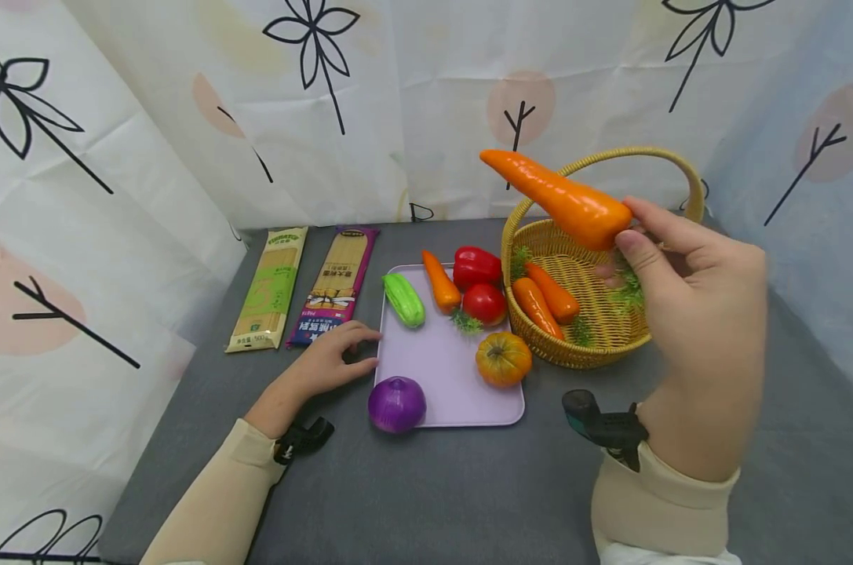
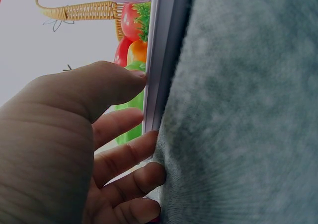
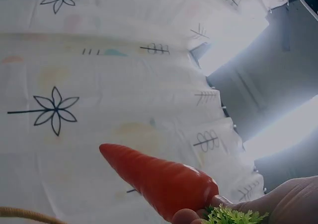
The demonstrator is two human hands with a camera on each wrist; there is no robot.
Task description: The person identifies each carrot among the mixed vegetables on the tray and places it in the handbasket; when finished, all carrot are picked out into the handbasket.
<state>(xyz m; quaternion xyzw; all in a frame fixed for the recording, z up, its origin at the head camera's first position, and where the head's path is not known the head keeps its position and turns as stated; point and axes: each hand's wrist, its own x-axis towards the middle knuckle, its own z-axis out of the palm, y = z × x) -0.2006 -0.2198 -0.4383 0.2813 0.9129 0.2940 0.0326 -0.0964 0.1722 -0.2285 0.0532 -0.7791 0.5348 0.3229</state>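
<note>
Behind the right hand point(image 1: 694, 314), carrot point(image 1: 556, 198) greens

From my head view the light is bright and even, with only soft shadows on the grey cloth. A glossy highlight sits on the raised carrot point(image 1: 556, 200). Edges bow slightly. My left wrist view is blurred up close; my right wrist view has blown-out white patches at right.

Grey cloth-covered table point(image 1: 468, 486). At the back left corner, two pasta packets, green point(image 1: 269, 288) and purple point(image 1: 335, 285), side by side. Mid-table, lilac tray point(image 1: 446, 377), purple onion point(image 1: 396, 404) overlapping its front left corner. Wicker basket point(image 1: 581, 353) touching its right edge.
</note>
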